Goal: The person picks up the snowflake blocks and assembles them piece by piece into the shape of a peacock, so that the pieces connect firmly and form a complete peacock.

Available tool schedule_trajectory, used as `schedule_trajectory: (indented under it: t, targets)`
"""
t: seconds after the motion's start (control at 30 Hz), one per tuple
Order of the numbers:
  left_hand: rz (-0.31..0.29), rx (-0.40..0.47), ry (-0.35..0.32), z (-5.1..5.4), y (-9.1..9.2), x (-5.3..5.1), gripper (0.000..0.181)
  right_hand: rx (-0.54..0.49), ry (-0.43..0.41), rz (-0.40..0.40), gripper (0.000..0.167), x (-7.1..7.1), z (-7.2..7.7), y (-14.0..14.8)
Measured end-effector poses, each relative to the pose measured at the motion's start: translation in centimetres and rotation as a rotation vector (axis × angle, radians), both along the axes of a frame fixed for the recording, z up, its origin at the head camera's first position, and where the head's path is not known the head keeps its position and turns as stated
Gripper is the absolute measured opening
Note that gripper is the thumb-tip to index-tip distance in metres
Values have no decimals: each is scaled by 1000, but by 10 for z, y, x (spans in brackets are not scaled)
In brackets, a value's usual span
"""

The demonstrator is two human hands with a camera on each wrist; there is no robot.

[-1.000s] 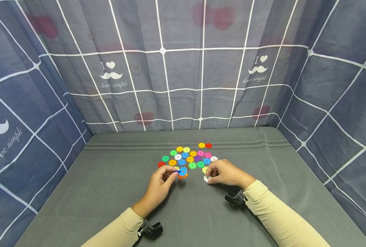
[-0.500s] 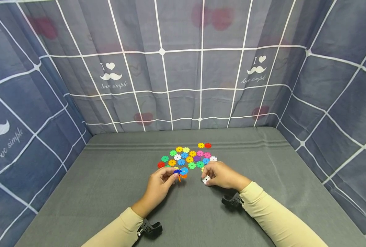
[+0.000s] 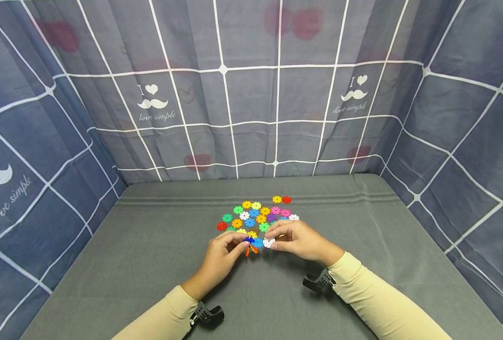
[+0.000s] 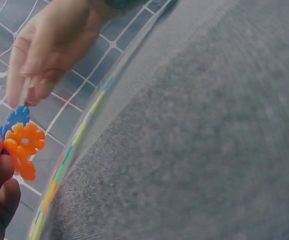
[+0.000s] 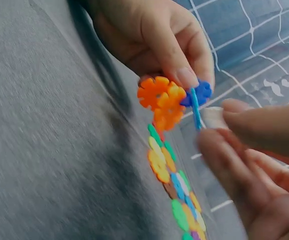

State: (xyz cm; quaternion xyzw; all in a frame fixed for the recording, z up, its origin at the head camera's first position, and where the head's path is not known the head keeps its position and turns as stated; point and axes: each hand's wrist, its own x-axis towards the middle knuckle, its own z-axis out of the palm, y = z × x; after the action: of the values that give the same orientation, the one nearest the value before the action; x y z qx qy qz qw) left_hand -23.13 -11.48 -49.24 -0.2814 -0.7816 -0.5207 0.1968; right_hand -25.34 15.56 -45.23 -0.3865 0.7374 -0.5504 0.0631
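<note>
My left hand (image 3: 217, 259) pinches a small cluster of joined plastic snowflake discs by its dark blue disc (image 5: 202, 93). A light blue disc (image 4: 19, 115) and two orange discs (image 4: 27, 139) belong to the cluster; the light blue one appears edge-on in the right wrist view. Between thumb and fingers, my right hand (image 3: 304, 242) holds a white snowflake disc (image 3: 269, 242), right beside the light blue disc. Whether the white and light blue edges touch, I cannot tell. Fingers partly cover the white disc in the right wrist view (image 5: 214, 117).
Loose snowflake discs in many colours lie flat on the grey cloth just beyond both hands, among them a green disc (image 3: 227, 217) and a purple disc (image 3: 271, 217). A yellow disc (image 3: 277, 199) and a red disc (image 3: 286, 199) lie farther back. Checked curtains (image 3: 251, 99) surround the table.
My right hand has lifted the white disc and moved left with it, up to the cluster. The cluster in my left hand has turned, and its light blue disc sits slightly lower and farther right.
</note>
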Motion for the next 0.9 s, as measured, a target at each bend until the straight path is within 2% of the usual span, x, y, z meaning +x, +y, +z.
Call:
schedule_trajectory:
  t: [0.13, 0.2, 0.43, 0.6, 0.9]
  targets:
    - [-15, -60, 42, 1, 0, 0, 13, -98, -22, -50, 23, 4, -4, -8]
    - [-27, -80, 52, 1, 0, 0, 14, -115, -19, -69, 24, 7, -6, -12]
    - [-64, -102, 109, 2, 0, 2, 16, -98, -25, -97, 25, 11, -9, -19]
    - [-60, -120, 166, 3, 1, 3, 16, -89, -45, -93, 23, 13, -10, -20]
    - [-55, -122, 236, 5, 2, 5, 18, -81, -21, -103, 20, 17, -9, -25]
